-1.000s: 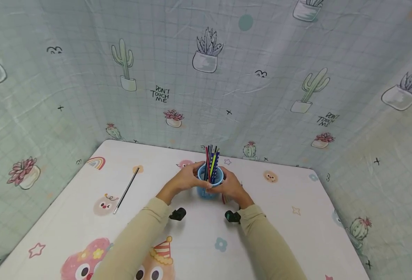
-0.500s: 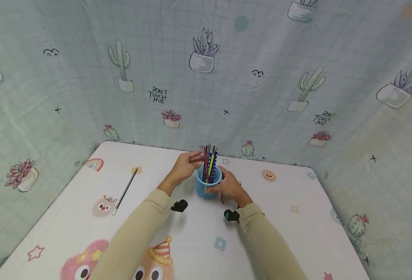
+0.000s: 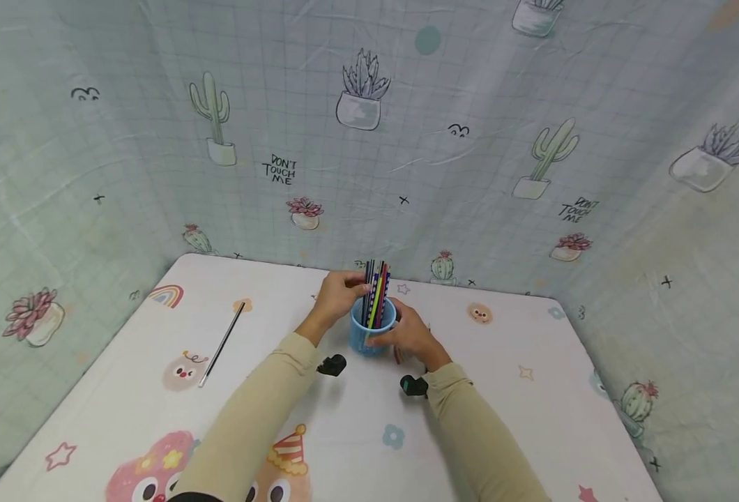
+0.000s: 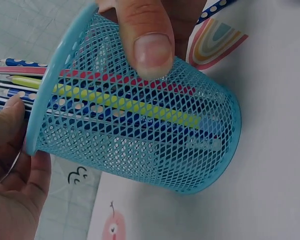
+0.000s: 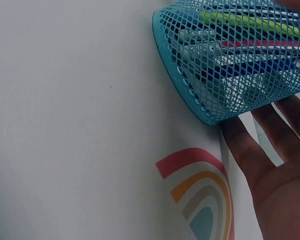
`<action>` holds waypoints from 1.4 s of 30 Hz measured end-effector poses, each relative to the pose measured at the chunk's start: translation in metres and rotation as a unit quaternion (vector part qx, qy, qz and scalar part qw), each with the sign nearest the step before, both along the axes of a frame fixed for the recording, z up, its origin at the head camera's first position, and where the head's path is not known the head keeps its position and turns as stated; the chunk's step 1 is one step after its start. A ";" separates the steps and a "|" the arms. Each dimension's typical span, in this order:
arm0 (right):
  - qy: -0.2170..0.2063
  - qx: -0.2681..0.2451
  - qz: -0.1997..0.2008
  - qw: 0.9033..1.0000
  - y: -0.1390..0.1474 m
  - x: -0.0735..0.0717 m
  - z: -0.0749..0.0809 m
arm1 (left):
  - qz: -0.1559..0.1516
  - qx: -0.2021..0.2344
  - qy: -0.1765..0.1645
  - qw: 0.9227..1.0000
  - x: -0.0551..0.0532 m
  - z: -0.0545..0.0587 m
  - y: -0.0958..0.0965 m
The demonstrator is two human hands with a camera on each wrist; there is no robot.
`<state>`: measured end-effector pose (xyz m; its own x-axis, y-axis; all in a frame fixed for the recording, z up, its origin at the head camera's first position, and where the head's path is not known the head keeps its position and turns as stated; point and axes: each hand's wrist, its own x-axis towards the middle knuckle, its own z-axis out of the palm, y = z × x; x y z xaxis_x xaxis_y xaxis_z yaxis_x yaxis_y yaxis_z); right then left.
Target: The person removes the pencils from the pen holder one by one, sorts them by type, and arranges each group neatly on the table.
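A light blue mesh pencil cup (image 3: 361, 339) stands near the back of the table, with several pencils (image 3: 377, 296) upright in it: yellow-green, red, dark striped and blue with pale dots. My right hand (image 3: 410, 333) holds the cup from the right, thumb across the front of the mesh (image 4: 152, 55) and fingers (image 5: 245, 142) around the far side. At the rim, my left hand (image 3: 337, 298) pinches pencils on the left of the bunch, its thumb (image 4: 12, 112) pressed against them and its other fingers behind.
A slim black pencil-like stick (image 3: 222, 345) lies on the white patterned table (image 3: 489, 432) at the left. Beyond my right hand lies a blue dotted pencil (image 4: 217, 9), partly hidden. A printed cloth (image 3: 407, 160) hangs behind and beside the table.
My left hand has left the cup's rim and moved up to the pencils. The red pencil has shifted from the left to the right of the bunch. My right hand stays on the cup.
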<state>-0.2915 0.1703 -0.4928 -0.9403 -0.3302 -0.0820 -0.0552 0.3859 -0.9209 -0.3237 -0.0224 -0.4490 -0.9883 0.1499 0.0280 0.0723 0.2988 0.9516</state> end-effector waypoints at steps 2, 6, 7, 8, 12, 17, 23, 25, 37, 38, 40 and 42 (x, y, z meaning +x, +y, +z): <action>0.003 0.002 -0.004 1.000 0.002 0.000 0.001 | 0.000 0.002 0.006 1.000 -0.001 0.000 0.001; 0.001 -0.001 -0.010 1.000 0.002 -0.002 -0.003 | 0.006 -0.005 0.016 1.000 -0.001 0.001 0.001; -0.001 -0.003 -0.007 1.000 0.001 -0.002 -0.002 | 0.009 -0.010 0.017 1.000 -0.001 0.001 0.000; -0.001 -0.004 -0.005 1.000 0.001 -0.001 -0.002 | 0.013 -0.014 0.018 1.000 0.000 0.001 -0.001; 0.002 -0.008 -0.003 1.000 -0.002 -0.001 -0.004 | 0.017 -0.019 0.018 1.000 0.002 0.001 -0.004; 0.002 -0.009 0.000 1.000 -0.003 -0.002 -0.007 | 0.029 -0.008 0.005 1.000 0.003 0.004 -0.004; 0.003 -0.011 -0.004 1.000 -0.002 -0.002 -0.008 | 0.060 0.016 -0.001 0.998 0.001 0.012 -0.004; 0.005 -0.009 -0.005 1.000 -0.002 -0.002 -0.007 | 0.064 0.026 0.002 0.998 0.000 0.018 -0.004; -0.019 -0.004 -0.023 1.000 -0.001 -0.002 -0.005 | 0.080 0.079 0.022 0.993 -0.010 0.076 -0.013; -0.021 0.000 -0.024 0.999 -0.001 -0.002 -0.005 | 0.082 0.084 0.022 0.993 -0.012 0.081 -0.014; -0.023 0.006 -0.023 0.999 -0.002 -0.001 -0.003 | 0.083 0.090 0.027 0.992 -0.013 0.092 -0.017; -0.024 0.011 -0.020 0.999 -0.003 0.001 0.000 | 0.081 0.086 0.034 0.992 -0.014 0.100 -0.021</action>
